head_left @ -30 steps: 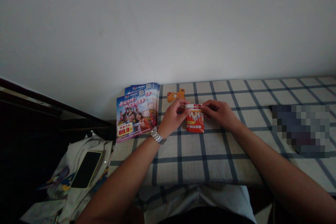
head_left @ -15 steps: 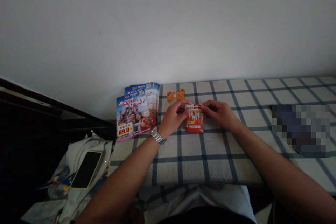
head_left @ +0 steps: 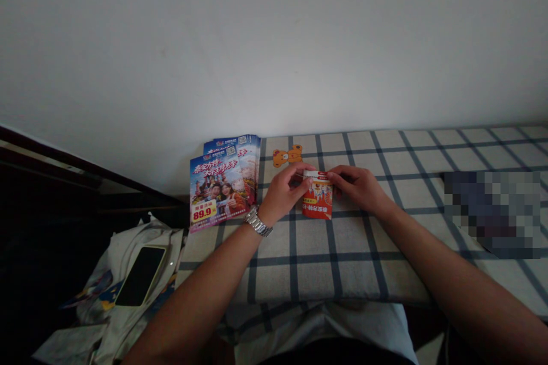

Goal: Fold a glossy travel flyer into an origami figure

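A small red and orange folded flyer (head_left: 317, 203) with printed characters is held between my two hands, just above the checked cloth. My left hand (head_left: 286, 189), with a metal watch on its wrist, pinches the flyer's upper left corner between thumb and fingers. At the upper right corner, my right hand (head_left: 354, 185) grips the same paper with thumb and forefinger. A white strip with red marks runs along the flyer's top edge. To the left of my left hand lies a stack of blue and pink flyers (head_left: 220, 185), the top one set askew.
A checked cloth (head_left: 355, 274) covers the table, which meets a white wall behind. A teddy bear picture (head_left: 287, 155) lies beyond my left hand. A phone (head_left: 141, 275) rests on a pale bag at lower left. At right is a dark, pixelated item (head_left: 488, 211).
The white strip at the flyer's top looks flatter, and more of the orange printed face shows below it. Both hands have stayed nearly in place.
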`<state>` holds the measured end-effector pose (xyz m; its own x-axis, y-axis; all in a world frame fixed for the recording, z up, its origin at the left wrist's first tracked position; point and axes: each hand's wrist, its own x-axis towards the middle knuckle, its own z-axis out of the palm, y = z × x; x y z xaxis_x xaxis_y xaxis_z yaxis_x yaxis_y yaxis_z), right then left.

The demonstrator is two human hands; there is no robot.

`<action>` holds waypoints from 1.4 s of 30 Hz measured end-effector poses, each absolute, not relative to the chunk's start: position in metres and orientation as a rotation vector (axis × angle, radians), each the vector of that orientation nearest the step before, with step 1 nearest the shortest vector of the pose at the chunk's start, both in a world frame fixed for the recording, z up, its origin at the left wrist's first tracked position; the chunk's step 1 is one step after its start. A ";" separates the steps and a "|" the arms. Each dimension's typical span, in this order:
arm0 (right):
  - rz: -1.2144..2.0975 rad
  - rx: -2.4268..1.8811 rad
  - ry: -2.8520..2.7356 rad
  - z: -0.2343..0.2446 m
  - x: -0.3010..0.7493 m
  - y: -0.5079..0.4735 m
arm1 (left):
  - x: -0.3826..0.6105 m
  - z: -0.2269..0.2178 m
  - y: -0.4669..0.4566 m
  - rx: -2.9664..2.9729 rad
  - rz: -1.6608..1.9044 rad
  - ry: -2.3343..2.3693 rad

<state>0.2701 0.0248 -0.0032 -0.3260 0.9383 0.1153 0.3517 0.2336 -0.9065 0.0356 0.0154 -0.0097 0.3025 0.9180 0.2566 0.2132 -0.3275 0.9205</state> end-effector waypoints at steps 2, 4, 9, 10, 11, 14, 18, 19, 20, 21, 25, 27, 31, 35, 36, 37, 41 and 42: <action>1.025 -1.213 -1.821 -0.003 0.270 0.025 | 0.037 -0.010 0.015 1.684 1.101 1.010; 0.992 -1.224 -1.829 -0.003 0.271 0.025 | 0.038 -0.010 0.015 1.618 1.114 1.004; 0.960 -1.207 -1.846 -0.003 0.271 0.024 | 0.039 -0.007 0.014 1.584 1.137 1.093; 0.958 -1.205 -1.846 -0.003 0.271 0.024 | 0.039 -0.007 0.014 1.577 1.145 1.094; 0.955 -1.205 -1.845 -0.003 0.271 0.023 | 0.039 -0.006 0.014 1.570 1.151 1.091; 0.962 -1.203 -1.830 -0.005 0.271 0.023 | 0.039 -0.006 0.013 1.559 1.158 1.094; 0.986 -1.197 -1.826 -0.003 0.271 0.023 | 0.039 -0.006 0.013 1.543 1.164 1.112; 0.985 -1.198 -1.827 -0.002 0.271 0.023 | 0.039 -0.006 0.013 1.537 1.166 1.114; 0.980 -1.199 -1.829 -0.001 0.271 0.022 | 0.039 -0.006 0.013 1.532 1.166 1.113; 0.977 -1.199 -1.830 0.000 0.271 0.022 | 0.039 -0.006 0.013 1.528 1.164 1.109; 0.985 -1.190 -1.837 0.003 0.271 0.022 | 0.038 -0.008 0.015 1.514 1.160 1.097; 0.995 -1.187 -1.834 0.003 0.271 0.022 | 0.037 -0.009 0.017 1.507 1.160 1.094; 1.011 -1.184 -1.830 0.001 0.272 0.021 | 0.037 -0.012 0.019 1.493 1.173 1.082; 1.020 -1.191 -1.837 -0.003 0.271 0.021 | 0.039 -0.010 0.017 1.515 1.204 1.097; 1.013 -1.190 -1.843 -0.004 0.270 0.020 | 0.039 -0.009 0.016 1.523 1.214 1.101; 1.004 -1.186 -1.848 -0.004 0.269 0.020 | 0.040 -0.008 0.016 1.530 1.220 1.102; 0.988 -1.171 -1.869 -0.004 0.268 0.019 | 0.039 -0.005 0.015 1.581 1.193 1.098; 0.987 -1.176 -1.875 -0.003 0.268 0.019 | 0.038 -0.004 0.015 1.599 1.185 1.101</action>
<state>0.2677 0.0191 -0.0031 -0.3399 0.9262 0.1631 0.3899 0.2966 -0.8718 0.0383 0.0148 -0.0044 0.1674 0.9577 0.2341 0.1632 -0.2611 0.9514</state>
